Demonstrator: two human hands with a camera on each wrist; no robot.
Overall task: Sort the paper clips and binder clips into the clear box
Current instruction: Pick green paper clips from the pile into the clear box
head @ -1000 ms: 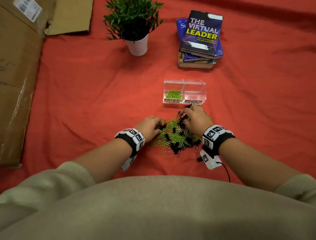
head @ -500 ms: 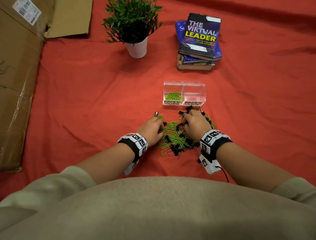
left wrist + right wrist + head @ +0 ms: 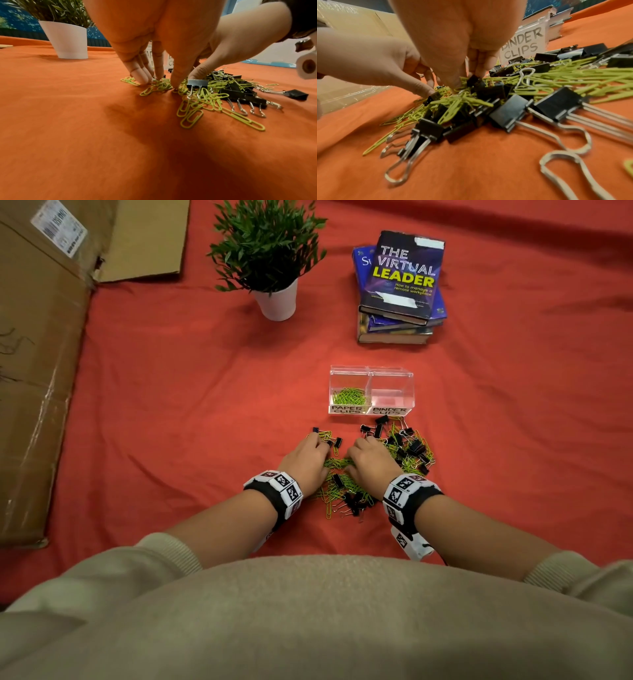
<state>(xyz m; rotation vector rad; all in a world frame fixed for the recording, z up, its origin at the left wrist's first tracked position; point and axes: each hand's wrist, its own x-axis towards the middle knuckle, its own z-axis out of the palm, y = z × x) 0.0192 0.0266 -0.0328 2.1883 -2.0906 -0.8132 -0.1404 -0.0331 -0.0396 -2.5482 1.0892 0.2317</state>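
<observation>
A mixed pile of green paper clips (image 3: 337, 464) and black binder clips (image 3: 416, 447) lies on the red cloth just in front of the clear box (image 3: 371, 371). The box's left compartment, labelled PAPER CLIPS, holds green paper clips (image 3: 348, 396); the BINDER CLIPS side (image 3: 524, 43) looks empty. My left hand (image 3: 317, 445) (image 3: 157, 83) stands fingers-down on paper clips at the pile's left edge, fingers straight, thumb apart. My right hand (image 3: 354, 451) (image 3: 465, 81) sits beside it, thumb and fingertips dug in around a black binder clip (image 3: 473, 81); a pinch is not clear.
A potted plant (image 3: 277, 302) stands at the back, a stack of books (image 3: 399, 299) to its right. A large cardboard box (image 3: 37, 364) lines the left side. Bare red cloth (image 3: 191, 412) surrounds the pile.
My right hand has drawn back from the box front and shifted left into the middle of the pile. The two hands are now nearly touching over the green clips.
</observation>
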